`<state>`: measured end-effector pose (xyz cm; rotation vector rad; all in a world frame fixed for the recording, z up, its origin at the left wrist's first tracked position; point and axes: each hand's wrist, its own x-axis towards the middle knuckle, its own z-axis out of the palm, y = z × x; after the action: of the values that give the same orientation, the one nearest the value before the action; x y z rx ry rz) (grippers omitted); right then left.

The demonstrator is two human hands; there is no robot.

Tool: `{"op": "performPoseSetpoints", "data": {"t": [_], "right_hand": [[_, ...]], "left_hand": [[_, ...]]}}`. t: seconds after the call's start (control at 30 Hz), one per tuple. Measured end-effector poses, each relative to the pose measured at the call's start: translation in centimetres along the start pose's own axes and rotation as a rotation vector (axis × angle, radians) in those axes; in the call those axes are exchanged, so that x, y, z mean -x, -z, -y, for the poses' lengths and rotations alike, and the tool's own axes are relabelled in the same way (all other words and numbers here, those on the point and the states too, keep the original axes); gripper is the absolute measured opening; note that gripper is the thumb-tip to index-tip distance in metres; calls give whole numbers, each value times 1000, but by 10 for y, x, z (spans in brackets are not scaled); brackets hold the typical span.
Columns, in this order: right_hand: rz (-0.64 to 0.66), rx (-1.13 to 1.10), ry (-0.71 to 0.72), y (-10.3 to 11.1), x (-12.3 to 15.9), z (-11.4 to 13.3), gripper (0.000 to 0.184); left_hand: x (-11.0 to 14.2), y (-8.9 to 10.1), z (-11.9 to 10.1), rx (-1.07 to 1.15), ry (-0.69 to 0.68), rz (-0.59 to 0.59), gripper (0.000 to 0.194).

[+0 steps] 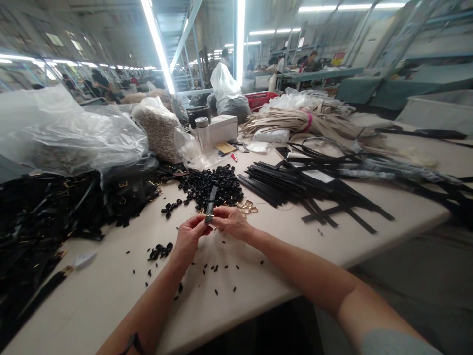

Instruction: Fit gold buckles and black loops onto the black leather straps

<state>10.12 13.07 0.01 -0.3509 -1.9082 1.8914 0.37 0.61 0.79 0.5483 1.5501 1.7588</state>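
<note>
Between both hands, above the table's middle, a short black strap (212, 201) points up and away, with a gold buckle (209, 215) across its near end. My left hand (191, 231) pinches the strap's near end from the left. From the right, my right hand (231, 222) has its fingers closed on the strap beside the buckle. Just behind them lies a heap of small black loops (218, 180). Several loose gold buckles (248, 207) rest right of my right hand. Small black loops (160, 251) and tiny black bits (212, 267) are scattered nearer me.
A pile of black buckled straps (121, 197) fills the left side beneath clear plastic (74, 128). Flat black strips (281, 182) lie right of the loops. Beige strips (281, 118), a lidded bottle (202, 132) and a white box (225, 127) stand farther back. People work in the distance.
</note>
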Motion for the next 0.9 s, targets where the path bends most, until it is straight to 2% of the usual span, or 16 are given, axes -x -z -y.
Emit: {"op": "performPoseSetpoints", "data": {"t": [0.1,0.3,0.43,0.53,0.63,0.7,0.8,0.9], "right_hand": [[-18,-160,-44,-3,1,2,41],[-67,-229,-143,-3,4,5,37],[-81,-191,-76,-1,2,5,32],[-101,-176,-48,3,0,7,31],[-117,-204,-57,9,-3,9,35],[-121,-198,-67,12,-5,9,37],[-112,-155,-77,14,-5,9,39],[-81,-117,-64,13,-6,6,39]], "left_hand": [[1,-4,-3,-66,-45,-8,35],[1,-12,0,-129,-135,-20,32],[-2,-6,-1,-174,-122,63,30],[-12,20,-14,-186,-128,-8,34],[-28,62,-34,-230,-188,-192,40],[-40,89,-43,-349,-209,-274,41],[-54,115,-48,-724,-209,-263,29],[-62,121,-46,-1081,-238,-181,15]]}}
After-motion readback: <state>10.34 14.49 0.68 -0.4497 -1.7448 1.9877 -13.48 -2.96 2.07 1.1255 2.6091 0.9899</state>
